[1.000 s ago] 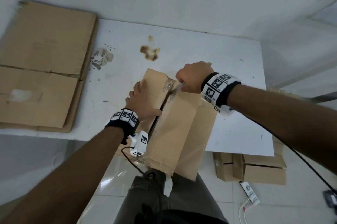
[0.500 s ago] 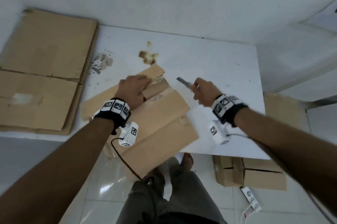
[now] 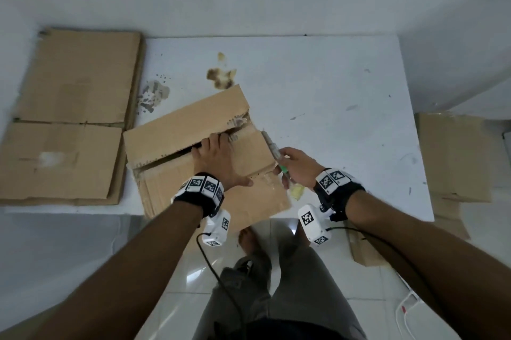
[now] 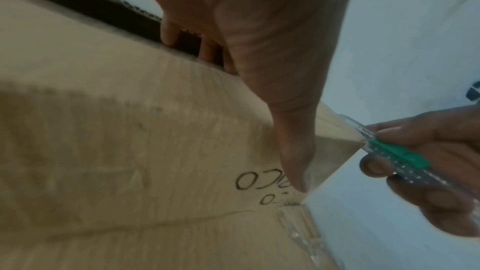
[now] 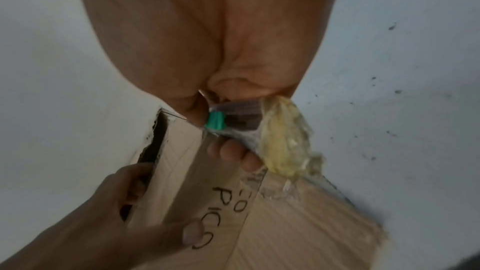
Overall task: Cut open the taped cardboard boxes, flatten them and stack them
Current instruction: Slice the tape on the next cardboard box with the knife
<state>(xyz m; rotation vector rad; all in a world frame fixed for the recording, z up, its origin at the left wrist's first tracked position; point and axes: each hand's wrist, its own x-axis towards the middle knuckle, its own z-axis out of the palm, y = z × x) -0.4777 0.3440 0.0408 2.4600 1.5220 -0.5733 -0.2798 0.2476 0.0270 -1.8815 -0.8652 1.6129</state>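
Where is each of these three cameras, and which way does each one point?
Head: worn on the head, looking down at the white table; both forearms and legs show.
Left wrist: looks along the left hand gripping the cardboard box.
Right wrist: looks along the right hand holding the cutter.
Shared: both wrist views show box, cutter, both hands.

The cardboard box [image 3: 193,146] lies on the table [image 3: 331,85], at its near edge, partly overhanging it. The flattened stack [image 3: 69,112] lies left of the box, just beside it. The left hand [image 3: 218,162] rests on the box, fingers hooked in its open seam. The right hand [image 3: 297,168] with the cutter [image 3: 273,150] is at the box's right edge. More boxes [image 3: 453,157] sit on the floor, right of the table.
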